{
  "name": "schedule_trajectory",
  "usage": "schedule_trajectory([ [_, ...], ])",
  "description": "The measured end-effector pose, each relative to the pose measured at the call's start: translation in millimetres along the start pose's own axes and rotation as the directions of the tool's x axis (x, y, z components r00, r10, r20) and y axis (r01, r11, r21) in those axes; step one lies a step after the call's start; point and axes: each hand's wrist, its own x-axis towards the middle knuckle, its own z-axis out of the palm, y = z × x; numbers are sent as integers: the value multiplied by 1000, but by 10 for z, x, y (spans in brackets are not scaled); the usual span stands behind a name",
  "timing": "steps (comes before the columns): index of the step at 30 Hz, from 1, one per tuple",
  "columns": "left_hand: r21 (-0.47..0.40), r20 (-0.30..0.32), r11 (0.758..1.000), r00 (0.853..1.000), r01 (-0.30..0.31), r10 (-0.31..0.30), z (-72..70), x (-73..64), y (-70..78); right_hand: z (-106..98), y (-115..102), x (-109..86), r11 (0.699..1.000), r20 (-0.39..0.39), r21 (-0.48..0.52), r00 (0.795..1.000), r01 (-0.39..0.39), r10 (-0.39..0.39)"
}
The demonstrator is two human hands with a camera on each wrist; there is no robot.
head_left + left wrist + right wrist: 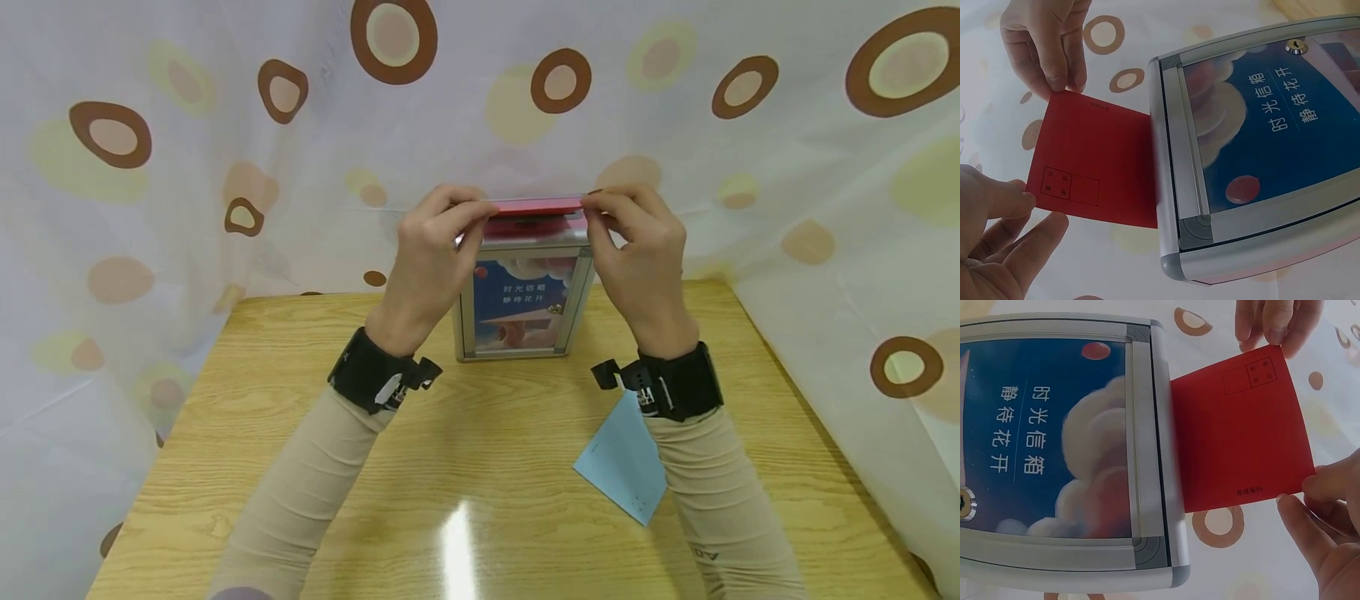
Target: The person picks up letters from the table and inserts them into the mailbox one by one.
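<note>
A red envelope (1100,162) stands with its lower part behind the top edge of a metal-framed letter box (525,300), which has a blue pictured front and a keyhole lock. My left hand (433,250) pinches one upper corner of the envelope between thumb and fingers. The opposite upper corner is pinched by my right hand (636,246), as the right wrist view also shows. Printed stamp boxes and small characters mark the envelope's face. The box's top hides where the envelope's lower edge lies.
A light blue envelope (622,462) lies flat on the wooden table (375,517), partly covered by the right forearm. Behind the box and along both sides hangs a white cloth (465,125) with brown and yellow rings.
</note>
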Motion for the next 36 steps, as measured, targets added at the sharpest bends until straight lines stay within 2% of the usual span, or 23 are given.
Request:
schedule_trajectory([
  [17,-12,26,1000,999,20,-19,50,-34,-50,42,83,-32,999,37,-45,999,11,-10],
  [24,-12,46,999,998,38,-37,54,-39,-59,72,84,-38,1000,8,-5,1000,-22,22],
  [36,-8,40,999,998,49,-48,53,-66,-72,96,103,-54,999,30,-18,999,-31,32],
])
